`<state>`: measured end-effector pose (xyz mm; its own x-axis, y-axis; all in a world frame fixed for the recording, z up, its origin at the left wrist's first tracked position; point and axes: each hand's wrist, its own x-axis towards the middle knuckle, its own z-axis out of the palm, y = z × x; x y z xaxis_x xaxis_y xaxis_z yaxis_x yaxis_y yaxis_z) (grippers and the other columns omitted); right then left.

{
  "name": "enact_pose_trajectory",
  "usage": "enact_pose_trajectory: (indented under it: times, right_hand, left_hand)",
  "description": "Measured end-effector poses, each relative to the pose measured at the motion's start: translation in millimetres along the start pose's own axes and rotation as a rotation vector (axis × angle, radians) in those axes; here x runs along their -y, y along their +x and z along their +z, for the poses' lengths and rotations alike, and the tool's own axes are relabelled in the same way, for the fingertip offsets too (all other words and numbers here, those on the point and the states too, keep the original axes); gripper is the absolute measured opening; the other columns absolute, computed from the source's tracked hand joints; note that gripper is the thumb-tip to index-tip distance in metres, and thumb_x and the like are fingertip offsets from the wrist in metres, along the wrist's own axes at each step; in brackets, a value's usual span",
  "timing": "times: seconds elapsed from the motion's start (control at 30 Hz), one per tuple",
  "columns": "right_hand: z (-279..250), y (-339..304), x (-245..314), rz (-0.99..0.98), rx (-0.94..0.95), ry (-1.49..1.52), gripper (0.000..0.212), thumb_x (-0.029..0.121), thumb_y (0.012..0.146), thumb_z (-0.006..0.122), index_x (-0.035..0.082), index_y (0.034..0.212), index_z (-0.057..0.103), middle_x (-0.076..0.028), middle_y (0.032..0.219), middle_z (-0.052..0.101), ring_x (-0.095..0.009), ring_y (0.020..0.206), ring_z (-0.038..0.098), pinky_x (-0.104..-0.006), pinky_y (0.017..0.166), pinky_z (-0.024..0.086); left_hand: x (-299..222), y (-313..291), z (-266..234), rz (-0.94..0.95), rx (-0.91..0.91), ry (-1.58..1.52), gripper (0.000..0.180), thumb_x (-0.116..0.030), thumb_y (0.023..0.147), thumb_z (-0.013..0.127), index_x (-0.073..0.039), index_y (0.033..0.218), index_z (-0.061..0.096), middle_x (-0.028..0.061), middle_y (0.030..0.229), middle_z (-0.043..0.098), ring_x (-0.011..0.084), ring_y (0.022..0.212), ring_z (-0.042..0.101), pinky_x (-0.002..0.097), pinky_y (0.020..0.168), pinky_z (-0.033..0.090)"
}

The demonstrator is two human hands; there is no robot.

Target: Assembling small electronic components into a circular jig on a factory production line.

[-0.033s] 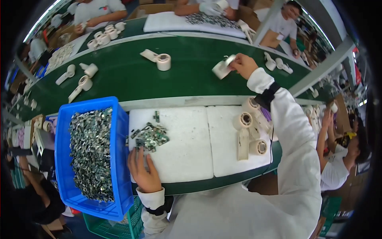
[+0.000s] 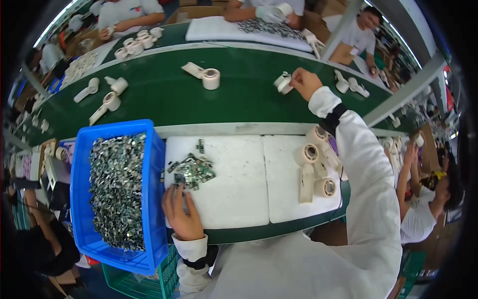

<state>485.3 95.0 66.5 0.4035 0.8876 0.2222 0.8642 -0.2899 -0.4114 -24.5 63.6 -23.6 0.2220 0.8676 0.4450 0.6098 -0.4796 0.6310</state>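
A factory line: a green conveyor belt (image 2: 249,94) curves across the upper frame above a table topped with white foam pads (image 2: 234,189). At lower left a blue plastic bin (image 2: 154,199) brims with small shiny metal pieces. The left hand (image 2: 180,213) lies flat, fingers spread, touching a small pile of pieces (image 2: 193,171). At upper right, the right hand (image 2: 304,82) pinches a cream plastic part (image 2: 283,82), long axis unclear.

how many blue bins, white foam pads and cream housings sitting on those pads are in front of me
blue bin: 1
white foam pads: 2
cream housings on the right pad: 3 round ones clear; the overlapping handles hide any more
Total: 6
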Motion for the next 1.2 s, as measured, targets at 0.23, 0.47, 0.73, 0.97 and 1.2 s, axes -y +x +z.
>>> enact_pose_trajectory:
  times: [0.23, 0.47, 0.73, 0.97, 1.2]
  right_hand:
    - [92.7, 57.9, 99.8, -0.248, 0.078, -0.131, 0.037, 0.032, 0.086, 0.076, 0.012, 0.115, 0.065, -0.013, 0.100, 0.074, -0.034, 0.093, 0.073, -0.0428, 0.081, 0.057]
    - [158.9, 75.0, 155.7, 0.062, 0.065, -0.007, 0.062, 0.036, 0.079, 0.082, 0.016, 0.130, 0.053, -0.016, 0.107, 0.073, -0.040, 0.100, 0.071, -0.0432, 0.088, 0.056]
    - [21.4, -25.4, 166.2, -0.441, 0.511, 0.251, 0.056, 0.009, 0.074, 0.079, 0.011, 0.124, 0.054, -0.013, 0.109, 0.069, -0.030, 0.095, 0.070, -0.0370, 0.084, 0.055]
    - [-31.8, -208.0, 164.6, -0.432, 0.730, -0.125, 0.058, -0.005, 0.071, 0.074, 0.009, 0.125, 0.062, -0.014, 0.124, 0.060, -0.031, 0.104, 0.064, -0.0363, 0.087, 0.056]
    - [-30.3, -283.9, 199.7, -0.184, 0.361, -0.039, 0.047, 0.006, 0.082, 0.075, 0.012, 0.127, 0.064, -0.012, 0.095, 0.068, -0.031, 0.080, 0.069, -0.0386, 0.072, 0.057]
  left_hand:
    - [-1.4, 0.1, -3.9, -0.130, -0.127, -0.164, 0.033, 0.002, 0.090, 0.067, -0.003, 0.123, 0.068, 0.0174, 0.120, 0.065, 0.0353, 0.111, 0.061, 0.0435, 0.098, 0.049]
    - [-14.2, -1.0, -9.6, -0.163, -0.163, -0.148, 0.032, 0.006, 0.088, 0.068, -0.001, 0.119, 0.069, 0.0175, 0.117, 0.065, 0.0324, 0.105, 0.064, 0.0392, 0.094, 0.051]
    - [-4.3, -13.5, -10.7, -0.139, -0.192, -0.274, 0.026, 0.007, 0.089, 0.068, 0.003, 0.115, 0.069, 0.0173, 0.113, 0.067, 0.0318, 0.104, 0.066, 0.0376, 0.087, 0.054]
    - [-15.4, 0.5, -8.7, 0.266, 0.207, -0.278, 0.033, 0.012, 0.081, 0.071, 0.000, 0.113, 0.072, 0.0150, 0.110, 0.069, 0.0331, 0.099, 0.066, 0.0396, 0.084, 0.055]
    - [-22.2, -4.9, -9.7, 0.421, 0.421, -0.197, 0.038, 0.011, 0.079, 0.073, -0.001, 0.116, 0.071, 0.0137, 0.111, 0.068, 0.0330, 0.100, 0.065, 0.0404, 0.086, 0.055]
